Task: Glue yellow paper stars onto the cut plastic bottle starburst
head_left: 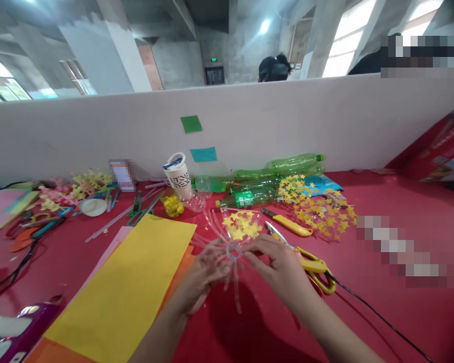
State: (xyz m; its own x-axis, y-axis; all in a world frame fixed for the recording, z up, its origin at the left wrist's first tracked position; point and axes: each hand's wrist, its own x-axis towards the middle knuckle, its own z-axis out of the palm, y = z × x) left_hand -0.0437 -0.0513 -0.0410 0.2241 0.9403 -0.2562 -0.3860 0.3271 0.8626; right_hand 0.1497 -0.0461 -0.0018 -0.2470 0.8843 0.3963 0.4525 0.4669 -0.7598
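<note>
Between my two hands is a clear plastic bottle top (pixel 233 250), its round neck facing me and its cut strips splayed outward. My left hand (pixel 208 267) has its fingers curled about the left side of it. From the right, my right hand (pixel 274 257) pinches its edge between thumb and fingers. Just behind lies a cluster of yellow paper stars (pixel 242 225). Scissors with yellow handles (pixel 327 285) lie beside my right hand, partly covered by a yellow tool with a black cord (pixel 313 265). A yellow utility knife (pixel 293 224) rests farther back.
Yellow paper sheets (pixel 124 282) lie left of my hands. Green plastic bottles (pixel 255 197), a paper cup (pixel 177 179) and more yellow stars (pixel 325 212) stand or lie along the white partition (pixel 98 131). A purple device (pixel 38 327) is at the near left.
</note>
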